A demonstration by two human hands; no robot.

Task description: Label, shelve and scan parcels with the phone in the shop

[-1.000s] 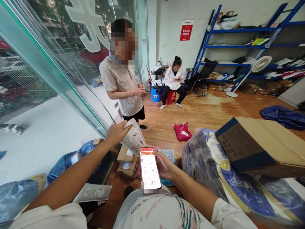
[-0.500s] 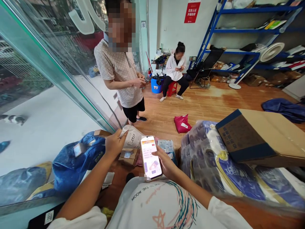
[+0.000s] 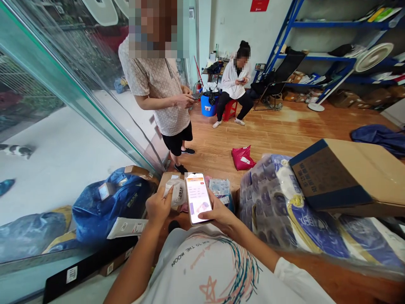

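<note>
A smartphone (image 3: 198, 198) with a lit white and orange screen is in my right hand (image 3: 221, 213), its fingers wrapped round the right edge and the thumb over the lower screen. Just left of the phone, my left hand (image 3: 159, 203) pinches the edge of a whitish plastic parcel bag (image 3: 176, 192) printed "2012". The bag's right side meets the phone's left edge in this view. Behind it lies a cardboard box (image 3: 166, 178), partly covered by the bag and hand.
Blue sacks (image 3: 110, 207) and a white packet (image 3: 127, 227) lie at left. A large carton (image 3: 348, 173) rests on wrapped packs (image 3: 265, 202) at right. A red parcel (image 3: 243, 158) is on the floor. One person stands with a phone; another sits on a red stool.
My left hand has moved right and down, bringing the whitish bag nearer. My right thumb has shifted lower on the screen. The camera view has tilted slightly down.
</note>
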